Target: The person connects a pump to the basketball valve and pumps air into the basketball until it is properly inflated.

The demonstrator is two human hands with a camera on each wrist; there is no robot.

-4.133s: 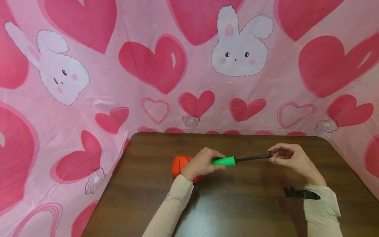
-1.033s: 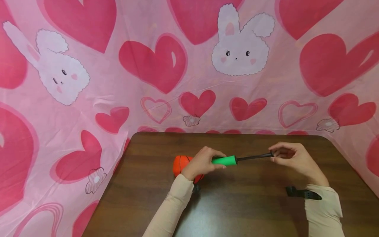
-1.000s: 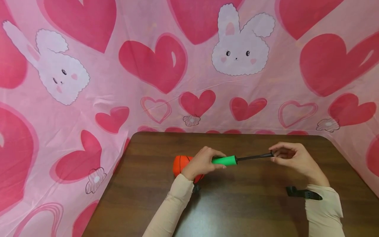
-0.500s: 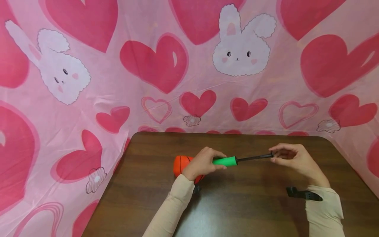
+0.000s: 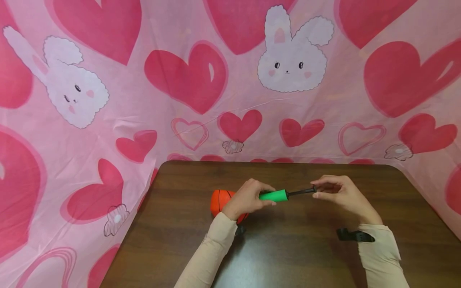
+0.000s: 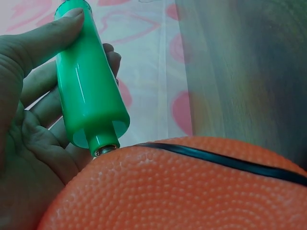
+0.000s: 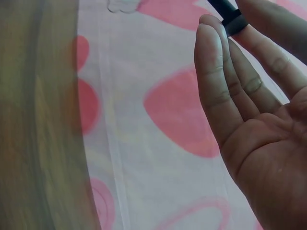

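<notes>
My left hand (image 5: 248, 199) grips the green barrel of a hand pump (image 5: 274, 196), thumb on the near side and fingers behind it. In the left wrist view the barrel's narrow metal-ringed end meets the pebbled surface of an orange ball (image 6: 192, 187) with black lines, like a small basketball. From the barrel's other end a thin black rod (image 5: 301, 192) sticks out to the right. My right hand (image 5: 340, 194) pinches the rod's black end cap (image 7: 234, 22) between thumb and fingertips. Much of the ball is hidden behind my left hand and sleeve in the head view.
Under both hands lies a brown wood-grain table (image 5: 288, 256) with rounded far corners. A pink sheet (image 5: 248, 100) with hearts and rabbits hangs behind it and along the sides. A black camera strap (image 5: 354, 235) sits at my right wrist.
My right hand has moved left toward the green barrel with the end cap in its fingers, so less of the rod shows. My left hand, the barrel and the ball have stayed in place.
</notes>
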